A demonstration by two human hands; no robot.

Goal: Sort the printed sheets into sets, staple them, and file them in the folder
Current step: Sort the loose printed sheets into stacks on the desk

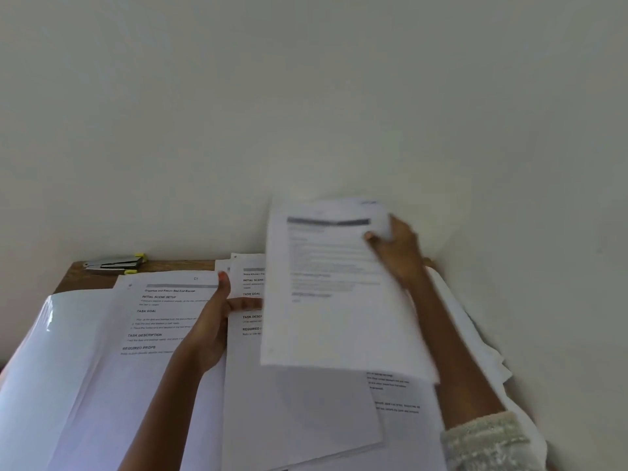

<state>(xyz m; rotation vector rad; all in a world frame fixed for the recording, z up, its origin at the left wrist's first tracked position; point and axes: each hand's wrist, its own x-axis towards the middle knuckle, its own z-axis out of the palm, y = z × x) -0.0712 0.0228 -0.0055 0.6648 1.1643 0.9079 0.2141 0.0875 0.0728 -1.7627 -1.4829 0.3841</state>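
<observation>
My right hand (397,248) pinches the top right corner of a printed sheet (326,300) and holds it lifted and tilted above the table; the sheet is blurred. My left hand (217,317) reaches in from the lower left, thumb up, its fingers straight and passing behind the lifted sheet's left edge. Under it lies a stack of printed sheets (159,321) headed with task text. A second stack (248,300) lies in the middle, partly hidden by the lifted sheet. A clear plastic folder (44,351) lies at the left. A grey and yellow stapler (114,263) rests at the table's far left edge.
The wooden table (88,277) stands against a plain white wall (306,96). More loose sheets (401,396) with text lie under the lifted sheet at the lower right. White cloth or paper (475,334) bunches at the right edge beside my right forearm.
</observation>
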